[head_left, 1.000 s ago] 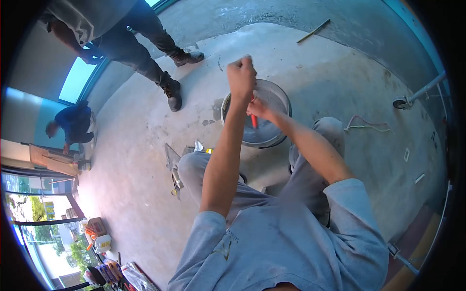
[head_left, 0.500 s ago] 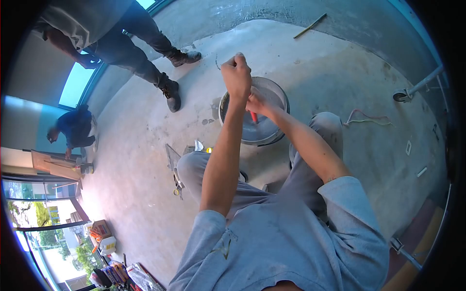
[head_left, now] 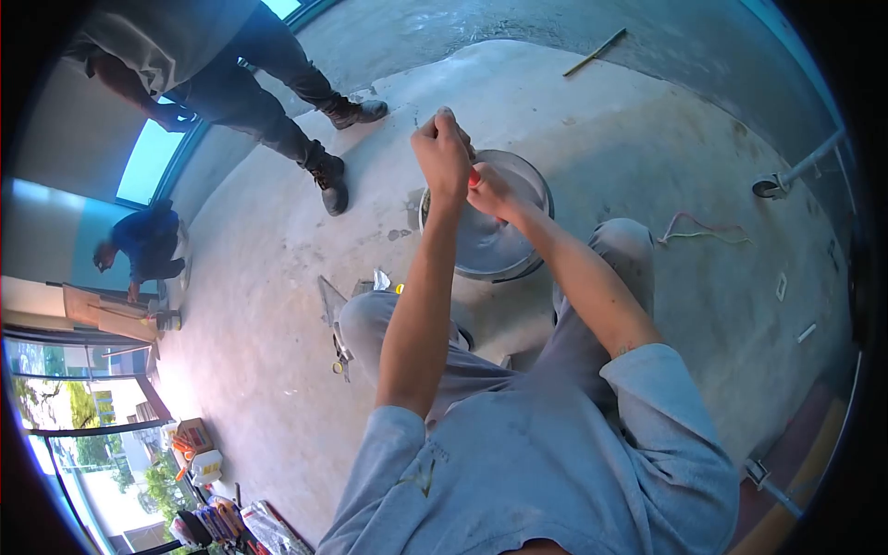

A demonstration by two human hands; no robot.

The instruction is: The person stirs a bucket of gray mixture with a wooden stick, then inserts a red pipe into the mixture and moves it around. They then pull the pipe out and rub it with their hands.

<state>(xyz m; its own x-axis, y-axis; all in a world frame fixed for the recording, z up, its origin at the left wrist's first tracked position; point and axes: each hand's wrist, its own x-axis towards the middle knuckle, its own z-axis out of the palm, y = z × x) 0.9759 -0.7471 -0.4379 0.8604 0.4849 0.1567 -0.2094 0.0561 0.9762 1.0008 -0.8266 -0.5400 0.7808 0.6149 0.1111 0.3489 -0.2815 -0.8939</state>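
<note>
Over the bucket (head_left: 533,263), my right hand (head_left: 495,194) is closed round a red-handled tool (head_left: 474,177). Its red grip shows at the upper edge of my fist; the working end cannot be made out. My left hand (head_left: 443,155) is a closed fist just up and left of the right one, above the bucket's far-left rim. Whatever sits in that fist, if anything, is hidden by the fingers. Inside the bucket is a smooth grey, wet-looking mix (head_left: 486,242).
A person in work boots (head_left: 330,176) stands at upper left; another person in blue (head_left: 146,242) bends farther off. Flat tools (head_left: 335,310) and scissors (head_left: 340,356) lie by my left knee. A stick (head_left: 595,53), cords (head_left: 703,229) and a caster wheel (head_left: 768,188) are around.
The red grip showed below my right hand before; now it shows at the hand's upper edge. My left hand has shifted slightly left and down. The bucket stays put.
</note>
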